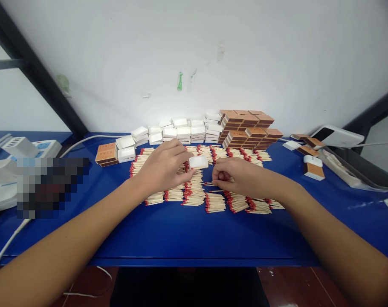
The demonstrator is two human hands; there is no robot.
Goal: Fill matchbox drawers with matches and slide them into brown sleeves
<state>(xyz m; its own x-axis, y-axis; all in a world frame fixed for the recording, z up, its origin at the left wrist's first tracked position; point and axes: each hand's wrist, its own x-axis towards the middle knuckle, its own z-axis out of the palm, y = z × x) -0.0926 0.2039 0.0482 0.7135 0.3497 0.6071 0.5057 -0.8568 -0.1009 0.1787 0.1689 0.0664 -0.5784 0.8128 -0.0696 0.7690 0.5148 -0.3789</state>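
In the middle of the desk, my left hand (166, 165) is closed around the edge of a small white inner matchbox tray (198, 162), holding it above the matches with its inside facing me. To its right, my right hand (234, 174) is in a pinch close to the desk. One red-headed match (209, 184) sticks out leftward from its fingertips. Beneath and around both hands lie red-tipped wooden matches in small piles, such as a front pile of matches (215, 203). The hands cover part of the piles.
White matchbox trays (181, 133) are stacked along the wall. Brown matchboxes (248, 128) stand piled beside them, with others (106, 154) at left. A power strip (42, 149) lies far left. On the right are a white device (339, 133) and loose boxes (314, 171).
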